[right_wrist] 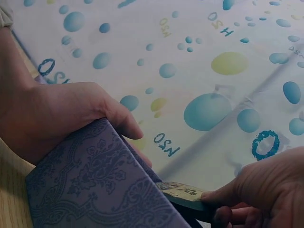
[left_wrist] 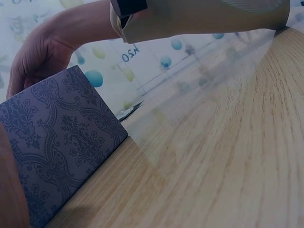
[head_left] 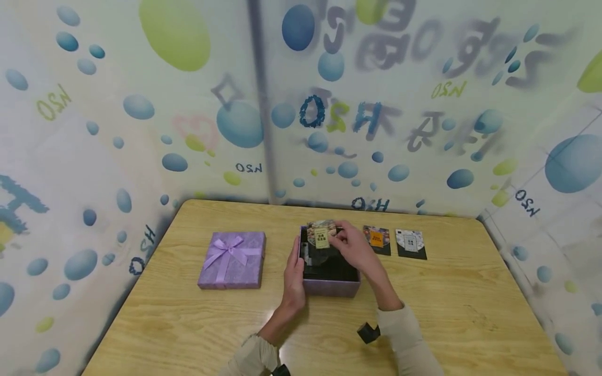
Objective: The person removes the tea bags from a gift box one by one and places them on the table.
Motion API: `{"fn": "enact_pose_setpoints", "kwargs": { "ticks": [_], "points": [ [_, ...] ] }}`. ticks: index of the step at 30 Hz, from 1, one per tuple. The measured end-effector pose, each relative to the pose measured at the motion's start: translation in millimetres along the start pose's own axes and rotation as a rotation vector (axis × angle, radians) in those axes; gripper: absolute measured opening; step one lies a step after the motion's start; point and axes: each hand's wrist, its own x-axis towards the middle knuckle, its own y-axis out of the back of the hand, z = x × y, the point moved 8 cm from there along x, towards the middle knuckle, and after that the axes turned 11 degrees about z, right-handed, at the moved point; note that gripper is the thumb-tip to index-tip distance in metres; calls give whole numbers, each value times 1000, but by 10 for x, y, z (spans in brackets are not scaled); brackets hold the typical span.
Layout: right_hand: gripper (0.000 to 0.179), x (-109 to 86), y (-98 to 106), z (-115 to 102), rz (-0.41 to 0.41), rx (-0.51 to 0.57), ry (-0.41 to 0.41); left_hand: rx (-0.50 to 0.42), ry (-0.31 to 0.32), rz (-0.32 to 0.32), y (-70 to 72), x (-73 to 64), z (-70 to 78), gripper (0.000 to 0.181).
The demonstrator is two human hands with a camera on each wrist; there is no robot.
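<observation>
I judge the step in hand as moving the yellow-labelled packet through the mouth of the open box; in or out, I cannot tell. My right hand pinches this packet above the box, towards the far edge of the tabletop. My left hand braces the box's left wall, fingers extended. The lid lies towards the left edge. The next move calls for a firm pinch and a steady box.
</observation>
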Motion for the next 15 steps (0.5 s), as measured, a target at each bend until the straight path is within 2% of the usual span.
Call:
{"fn": "enact_pose_setpoints", "kwargs": {
  "ticks": [6, 15],
  "points": [
    [49, -9, 56, 14, 29, 8, 10, 5, -5, 1, 4, -14, 9, 54],
    [49, 26, 191, 72, 25, 64, -14, -9, -1, 0, -3, -12, 6, 55]
  ]
}}
